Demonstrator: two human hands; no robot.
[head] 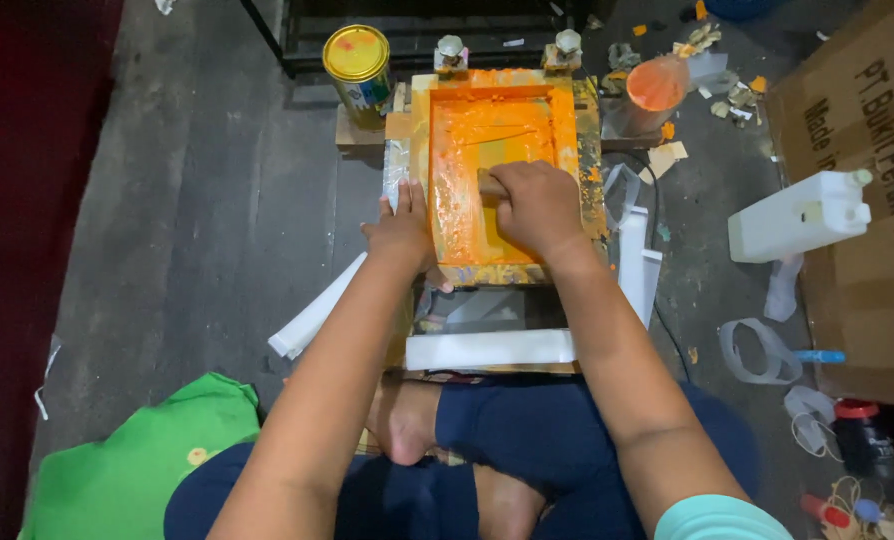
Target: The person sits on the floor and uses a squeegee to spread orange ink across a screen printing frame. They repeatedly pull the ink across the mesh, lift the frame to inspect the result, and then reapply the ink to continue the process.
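Right hand (539, 207) fisted tight on the wooden squeegee handle (491, 184), which sits inside the orange-inked screen frame (565, 120). Left hand (400, 228) lies flat, fingers spread, pressing the frame's left rail; not closed around anything.

Head view: frame lies on the floor in front of the seated person's crossed legs, far edge held by two clamp hinges (451, 50). Yellow paint can (357, 62) just beside its far-left corner, white jug (799, 214) well apart to the right.

Handling judgement: frame looks stiff and light, mesh taut and likely puncture-prone, so hold by the rails only. Ink wet, surfaces slippery. Squeegee probably rigid handle with a flexible blade; blade is hidden under the fist. Grip the handle mid-length.
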